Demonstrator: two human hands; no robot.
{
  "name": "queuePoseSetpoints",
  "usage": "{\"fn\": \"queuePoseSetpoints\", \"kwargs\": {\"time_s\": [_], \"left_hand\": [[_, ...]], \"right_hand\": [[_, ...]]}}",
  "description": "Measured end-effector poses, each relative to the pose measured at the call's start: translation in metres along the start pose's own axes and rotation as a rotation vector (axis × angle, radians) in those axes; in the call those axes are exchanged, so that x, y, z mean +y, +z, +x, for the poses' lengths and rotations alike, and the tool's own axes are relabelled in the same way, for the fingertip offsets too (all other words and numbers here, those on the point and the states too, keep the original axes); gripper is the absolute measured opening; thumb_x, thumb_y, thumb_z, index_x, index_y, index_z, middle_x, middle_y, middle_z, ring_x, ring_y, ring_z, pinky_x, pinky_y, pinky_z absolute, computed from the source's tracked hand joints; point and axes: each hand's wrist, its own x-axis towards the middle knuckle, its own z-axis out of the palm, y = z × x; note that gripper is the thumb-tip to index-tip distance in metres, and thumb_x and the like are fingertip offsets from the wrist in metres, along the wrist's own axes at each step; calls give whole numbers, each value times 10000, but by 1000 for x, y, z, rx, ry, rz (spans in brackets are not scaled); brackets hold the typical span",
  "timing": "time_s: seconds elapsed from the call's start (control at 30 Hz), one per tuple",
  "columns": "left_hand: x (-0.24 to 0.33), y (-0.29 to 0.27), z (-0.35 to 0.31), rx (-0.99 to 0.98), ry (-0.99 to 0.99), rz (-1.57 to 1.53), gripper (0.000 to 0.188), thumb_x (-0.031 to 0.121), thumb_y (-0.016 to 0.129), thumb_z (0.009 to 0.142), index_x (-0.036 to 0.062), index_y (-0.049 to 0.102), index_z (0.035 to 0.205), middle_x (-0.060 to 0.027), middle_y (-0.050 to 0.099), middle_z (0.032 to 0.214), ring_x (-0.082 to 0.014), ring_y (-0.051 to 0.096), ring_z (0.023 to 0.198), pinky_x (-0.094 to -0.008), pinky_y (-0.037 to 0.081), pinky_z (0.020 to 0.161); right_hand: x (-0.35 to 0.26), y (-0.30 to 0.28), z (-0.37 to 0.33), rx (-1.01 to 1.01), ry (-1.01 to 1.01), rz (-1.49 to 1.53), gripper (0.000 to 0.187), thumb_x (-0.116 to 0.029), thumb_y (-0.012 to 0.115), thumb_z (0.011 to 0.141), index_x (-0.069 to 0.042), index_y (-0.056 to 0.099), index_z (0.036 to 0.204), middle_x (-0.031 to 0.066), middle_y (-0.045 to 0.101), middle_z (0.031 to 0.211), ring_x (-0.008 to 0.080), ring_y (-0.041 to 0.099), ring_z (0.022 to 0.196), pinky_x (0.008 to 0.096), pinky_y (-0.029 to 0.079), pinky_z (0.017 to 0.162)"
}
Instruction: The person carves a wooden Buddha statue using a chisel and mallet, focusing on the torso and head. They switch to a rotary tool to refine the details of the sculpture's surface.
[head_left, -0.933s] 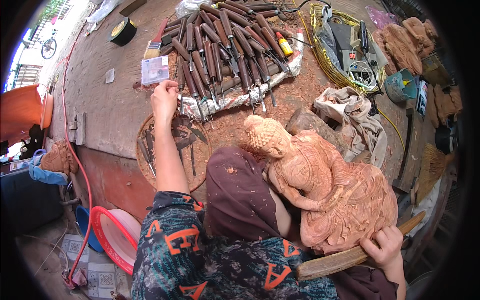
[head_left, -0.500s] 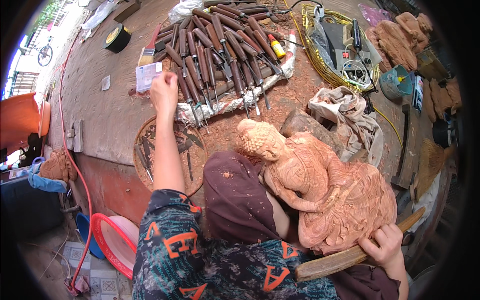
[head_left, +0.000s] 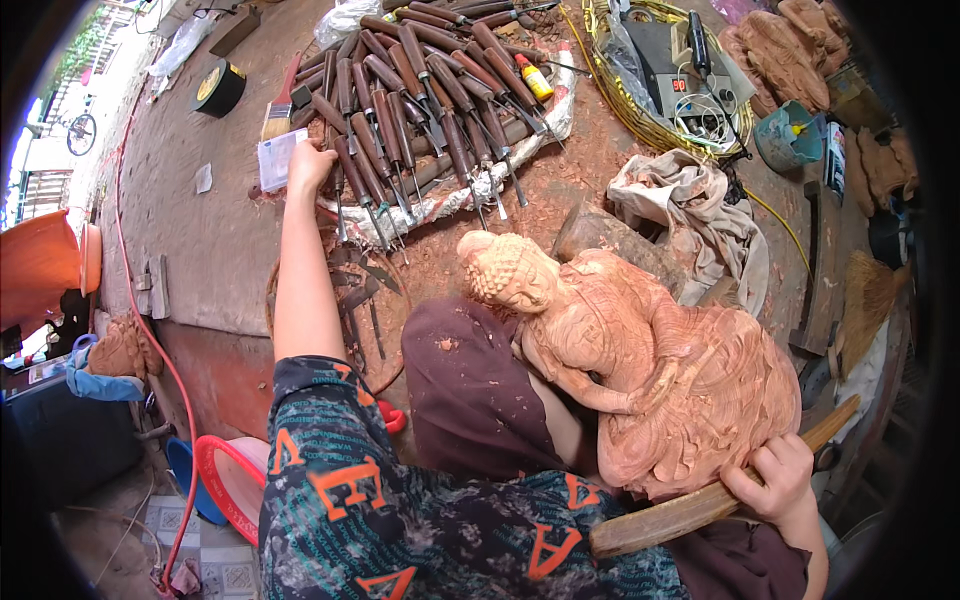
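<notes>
My left hand [head_left: 312, 165] reaches out to the far left, fingers curled together at the right edge of a clear plastic box [head_left: 275, 163]. Whatever its fingertips hold is hidden. Beside it lies a heap of carving chisels [head_left: 400, 110] with dark wooden handles. My right hand [head_left: 772, 478] is wrapped round a long, slightly curved wooden club [head_left: 665, 522], which slants across my lap. Just beyond the club, a carved reddish wooden statue [head_left: 640, 370] of a seated figure with curled hair lies tilted, its head to the left.
A round tray [head_left: 388, 370] with small blades sits left of my knee. A paintbrush [head_left: 278, 120], a tape roll [head_left: 218, 90] and a yellow bottle [head_left: 535, 80] lie farther off. A crumpled cloth [head_left: 685, 215] and a control box [head_left: 680, 85] are at right. Wood chips litter the surface.
My left hand has turned and lowered its fingers against the box edge and nearest handles. The view has shifted slightly. My right hand keeps its hold on the club.
</notes>
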Motion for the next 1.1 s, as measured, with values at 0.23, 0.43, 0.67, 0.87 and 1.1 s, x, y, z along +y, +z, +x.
{"fn": "queuePoseSetpoints", "kwargs": {"time_s": [0.23,0.43,0.67,0.87,1.1], "left_hand": [[96,-36,-81,115,-4,-797,266,180,607,812,36,640,1033,10,568,699,-83,504,535,-203,396,481],[252,-62,-301,-333,812,-1566,266,186,492,912,2,478,1103,-39,460,763,-152,437,645,-220,367,479],[272,17,-386,-341,1431,-1275,73,66,663,761,41,619,814,-35,514,667,-160,501,548,-267,397,526],[276,24,-378,-349,1269,-1290,285,260,729,794,-5,650,865,-1,466,625,-140,462,511,-275,319,454],[286,25,-382,-232,1105,-1359,262,234,751,758,6,632,807,-4,435,606,-150,415,473,-284,280,439]], "right_hand": [[4,-4,-9,25,1,-27,343,-199,607,603,-274,635,937,-29,404,622,140,428,516,264,314,449],[7,-8,0,60,-91,-35,337,-171,638,631,-243,624,960,-40,395,605,120,450,532,229,324,466],[2,-15,-12,190,-93,-32,337,-11,638,648,-141,597,956,-20,459,615,133,486,522,240,362,466],[2,-24,-2,182,-40,-67,371,95,624,643,-117,579,944,-14,467,625,147,503,526,262,375,468],[2,-32,3,173,-32,-59,382,125,630,638,-111,575,933,2,445,634,159,471,517,278,353,449]]}}
